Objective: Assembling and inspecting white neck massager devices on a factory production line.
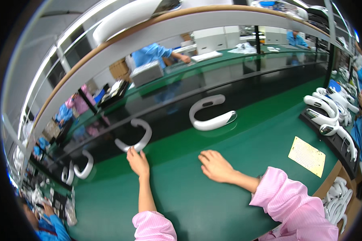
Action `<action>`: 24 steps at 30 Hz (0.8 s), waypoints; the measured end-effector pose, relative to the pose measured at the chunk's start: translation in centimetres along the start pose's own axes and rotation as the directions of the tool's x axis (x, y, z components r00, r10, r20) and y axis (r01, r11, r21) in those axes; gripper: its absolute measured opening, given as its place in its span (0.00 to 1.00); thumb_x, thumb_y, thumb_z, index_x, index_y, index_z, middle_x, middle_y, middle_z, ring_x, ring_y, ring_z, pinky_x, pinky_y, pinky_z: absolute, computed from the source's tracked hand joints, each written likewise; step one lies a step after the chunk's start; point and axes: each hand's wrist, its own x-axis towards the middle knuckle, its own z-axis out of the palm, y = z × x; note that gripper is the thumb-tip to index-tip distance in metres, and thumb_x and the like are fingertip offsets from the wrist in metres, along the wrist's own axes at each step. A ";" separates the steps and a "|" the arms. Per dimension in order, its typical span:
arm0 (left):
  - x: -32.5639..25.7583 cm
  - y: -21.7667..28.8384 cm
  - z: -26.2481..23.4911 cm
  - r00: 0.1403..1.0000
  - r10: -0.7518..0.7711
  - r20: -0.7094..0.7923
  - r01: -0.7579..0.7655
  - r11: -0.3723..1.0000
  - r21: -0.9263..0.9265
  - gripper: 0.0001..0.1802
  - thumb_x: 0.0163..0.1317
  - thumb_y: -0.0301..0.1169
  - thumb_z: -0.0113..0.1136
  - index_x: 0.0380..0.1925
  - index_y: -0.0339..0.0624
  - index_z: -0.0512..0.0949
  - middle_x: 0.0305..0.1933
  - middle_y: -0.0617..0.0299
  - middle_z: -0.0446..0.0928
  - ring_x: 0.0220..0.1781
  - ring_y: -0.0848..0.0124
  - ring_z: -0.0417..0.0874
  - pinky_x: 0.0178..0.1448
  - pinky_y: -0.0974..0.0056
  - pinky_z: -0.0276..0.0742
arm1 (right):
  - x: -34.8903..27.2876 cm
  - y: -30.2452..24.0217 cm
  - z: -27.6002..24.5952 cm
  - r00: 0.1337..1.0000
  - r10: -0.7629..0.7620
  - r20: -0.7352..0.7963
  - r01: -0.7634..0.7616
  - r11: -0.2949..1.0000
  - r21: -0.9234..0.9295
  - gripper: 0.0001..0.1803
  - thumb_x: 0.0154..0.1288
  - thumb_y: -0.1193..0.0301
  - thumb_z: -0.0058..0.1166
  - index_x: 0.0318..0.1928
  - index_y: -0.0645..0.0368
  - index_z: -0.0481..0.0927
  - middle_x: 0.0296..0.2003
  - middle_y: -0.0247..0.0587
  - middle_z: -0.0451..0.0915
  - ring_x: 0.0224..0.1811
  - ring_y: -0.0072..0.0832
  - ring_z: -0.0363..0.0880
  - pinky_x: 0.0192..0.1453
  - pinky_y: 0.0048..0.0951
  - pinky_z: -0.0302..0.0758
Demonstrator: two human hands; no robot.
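Observation:
My left hand reaches forward with its fingertips closed on the near edge of a white C-shaped neckband, which lies along the border of the black conveyor strip. The thumb's underside is hidden. To the right, my right hand hovers at or rests on the green tabletop, fingers loosely bent and apart, holding nothing. Beyond it lies a larger-looking white neckband with its opening toward the right. Farther left on the strip are another white neckband and a partly seen one.
At right, a black tray holds several white neckbands, near a yellow perforated sheet. A cardboard box below contains more white parts. A wood-edged shelf arches overhead. Co-workers in blue sit left, right and across the black conveyor.

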 end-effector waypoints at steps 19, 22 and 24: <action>-0.7 10.9 -24.2 0.873 0.188 0.449 0.442 0.082 -0.893 0.19 0.69 0.44 0.46 0.36 0.37 0.71 0.25 0.62 0.74 0.23 0.75 0.76 0.31 0.70 0.74 | 0.3 -3.1 -7.9 0.968 0.135 -0.210 0.020 0.798 0.602 0.53 0.50 0.60 0.67 0.68 0.64 0.47 0.65 0.55 0.54 0.67 0.45 0.54 0.70 0.43 0.52; -4.9 13.1 -26.8 0.809 0.233 0.540 0.583 -0.200 -0.787 0.26 0.71 0.50 0.39 0.40 0.34 0.71 0.33 0.61 0.69 0.23 0.76 0.71 0.33 0.66 0.74 | -1.7 -4.3 -12.4 0.973 0.228 0.042 -0.123 0.351 0.928 0.41 0.55 0.62 0.64 0.63 0.64 0.57 0.51 0.45 0.70 0.51 0.31 0.73 0.56 0.35 0.71; -6.8 14.0 -27.5 0.712 0.224 0.666 0.701 -0.288 -0.652 0.29 0.70 0.51 0.36 0.49 0.34 0.69 0.38 0.59 0.70 0.26 0.73 0.73 0.40 0.61 0.80 | -3.4 -4.0 -13.5 0.916 0.330 0.226 -0.289 0.156 0.945 0.24 0.59 0.64 0.60 0.49 0.64 0.69 0.34 0.38 0.73 0.29 0.20 0.74 0.27 0.23 0.74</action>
